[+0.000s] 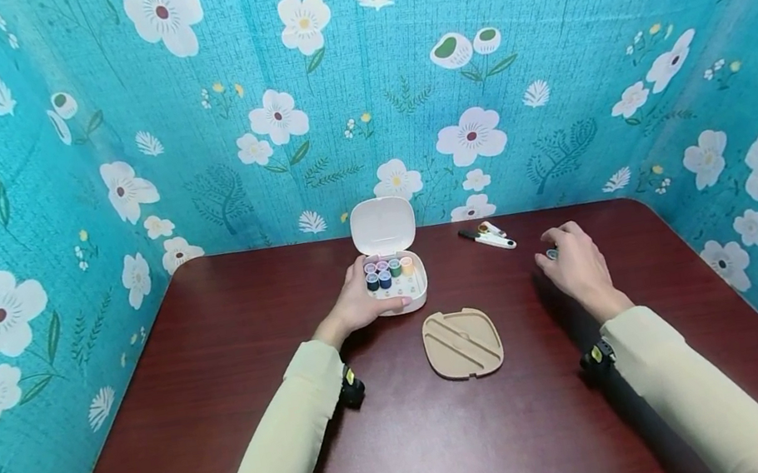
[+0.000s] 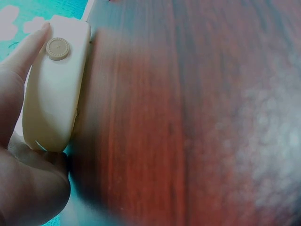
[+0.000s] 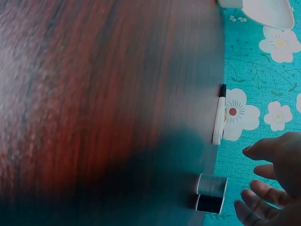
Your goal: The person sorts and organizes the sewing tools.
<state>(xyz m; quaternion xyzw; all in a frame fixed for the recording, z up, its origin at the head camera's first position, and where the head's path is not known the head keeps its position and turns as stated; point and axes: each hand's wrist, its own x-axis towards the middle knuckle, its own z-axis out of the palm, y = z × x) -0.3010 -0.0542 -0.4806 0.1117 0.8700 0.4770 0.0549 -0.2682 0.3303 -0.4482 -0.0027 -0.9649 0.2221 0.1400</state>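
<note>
A white sewing box (image 1: 419,298) stands with its lid (image 1: 383,225) raised at the back. Several thread spools (image 1: 395,267) sit upright in rows inside it: dark, blue, purple, green and peach. My left hand (image 1: 354,302) grips the box from its left side, thumb along the front; the left wrist view has a round tan knob (image 2: 58,48) on the box wall. Over at the right, my right hand (image 1: 576,263) hovers beside two spools, a grey-green one (image 3: 212,185) and a black one (image 3: 209,203), standing together on the table. Its fingers are loosely bent and apart from them.
A tan tray insert (image 1: 452,359) with diagonal grooves lies in front of the box. Behind and to its right are a white tool with a black end (image 1: 494,239) and a small item with a gold-coloured ring (image 1: 483,227). Flowered blue cloth (image 1: 304,157) hangs around the dark wooden table (image 1: 417,450).
</note>
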